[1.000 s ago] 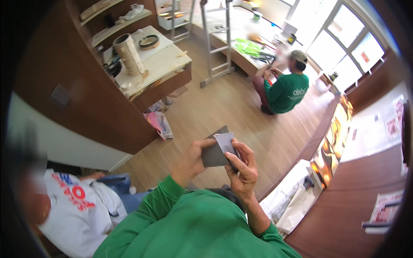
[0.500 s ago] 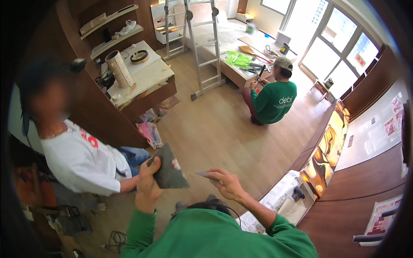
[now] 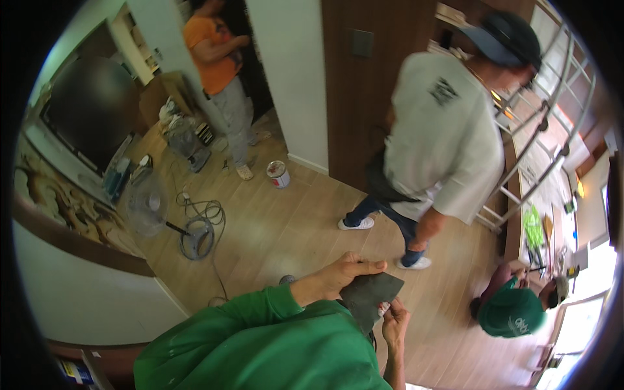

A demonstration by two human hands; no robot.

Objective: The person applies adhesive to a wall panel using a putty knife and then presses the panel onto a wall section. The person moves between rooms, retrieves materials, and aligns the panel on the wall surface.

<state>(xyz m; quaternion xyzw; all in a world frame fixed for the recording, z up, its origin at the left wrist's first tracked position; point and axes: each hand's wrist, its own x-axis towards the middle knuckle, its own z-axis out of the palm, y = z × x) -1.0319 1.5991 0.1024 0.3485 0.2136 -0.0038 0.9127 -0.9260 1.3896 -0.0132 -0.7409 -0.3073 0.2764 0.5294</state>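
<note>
The person's left arm, in a long green sleeve (image 3: 247,318), reaches across from the lower left, its bare wrist bent a little upward so that the left hand (image 3: 341,274) comes over the upper-left edge of a thin, dark grey, four-cornered flat plate (image 3: 365,292). That hand is closed on the plate, thumb laid straight along the upper edge, the other fingers mostly hidden. The plate is held tilted just in front of the body, above the pale wood-look floor (image 3: 312,214). The right forearm rises from the lower edge, and the right hand (image 3: 395,323) is at the plate's lower-right side with fingers bent, beside a small whitish-and-red smear (image 3: 383,309); whether it grips the plate or something thin cannot be told. Beyond, a co-worker in a pale short-sleeved shirt (image 3: 448,130) stands on the floor, well apart from a white cylindrical can with red marks (image 3: 278,175).
</note>
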